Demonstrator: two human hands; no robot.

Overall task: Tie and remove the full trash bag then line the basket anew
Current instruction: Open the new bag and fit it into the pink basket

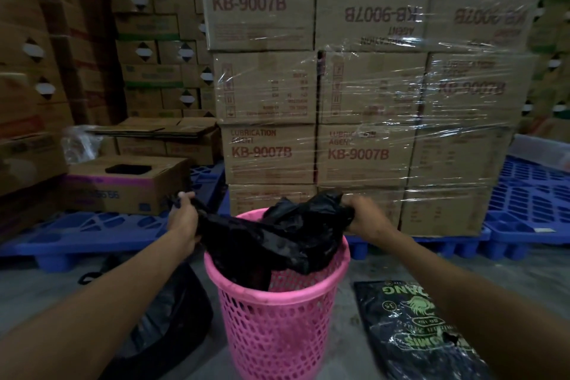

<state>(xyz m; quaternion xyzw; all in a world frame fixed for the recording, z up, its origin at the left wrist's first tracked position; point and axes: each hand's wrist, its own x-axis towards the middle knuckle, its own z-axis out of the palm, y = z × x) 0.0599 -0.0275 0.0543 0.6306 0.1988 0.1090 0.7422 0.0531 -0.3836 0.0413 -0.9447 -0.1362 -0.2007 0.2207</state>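
A pink perforated plastic basket (pixel 277 327) stands on the concrete floor in front of me. A black trash bag (pixel 271 244) hangs partly inside it, its upper part stretched across the rim. My left hand (pixel 182 219) grips the bag's left edge just outside the basket. My right hand (pixel 364 216) grips the bag's right edge at the far right of the rim. A filled black bag (pixel 166 318) sits on the floor left of the basket, partly hidden by my left forearm.
A black pack of bags with green print (pixel 413 330) lies on the floor at the right. Shrink-wrapped cardboard boxes (pixel 364 86) stand stacked on blue plastic pallets (pixel 530 203) right behind the basket. More boxes (pixel 123 183) fill the left side.
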